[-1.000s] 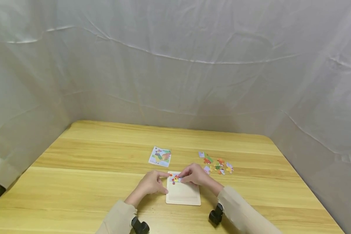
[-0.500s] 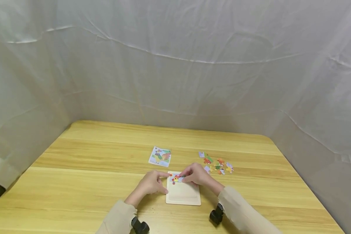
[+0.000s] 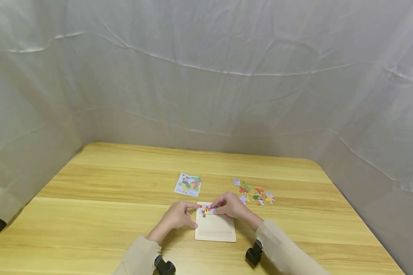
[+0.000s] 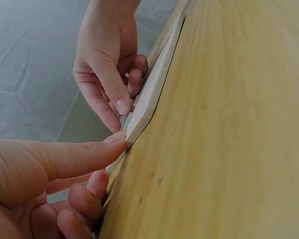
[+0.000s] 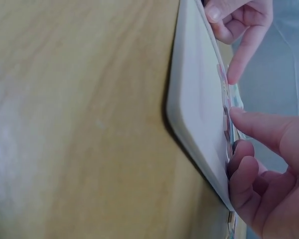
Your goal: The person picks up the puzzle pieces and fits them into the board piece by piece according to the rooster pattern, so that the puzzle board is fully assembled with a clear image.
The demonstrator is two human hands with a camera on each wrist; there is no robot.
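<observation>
A pale wooden puzzle tray (image 3: 215,230) lies on the table between the hands. Along its upper left, colourful jigsaw pieces (image 3: 205,211) show part of a bird's head. My left hand (image 3: 177,215) steadies the tray: the straight index finger touches the upper left corner, and the thumb rests against the left edge. In the left wrist view, that thumb (image 4: 79,158) meets the rim. My right hand (image 3: 230,205) pinches a puzzle piece (image 3: 212,211) between thumb and index finger, at the right end of the placed pieces. Most of this piece is hidden by fingers.
Several loose jigsaw pieces (image 3: 256,196) lie scattered to the right, beyond the right hand. A printed picture card (image 3: 188,185) of a bird lies behind the tray to the left. Pale sheeting (image 3: 206,95) hangs around the wooden table (image 3: 106,214).
My right fingers have shifted very slightly right along the top row, baring a little more of the pieces. My left hand and the tray stay in place.
</observation>
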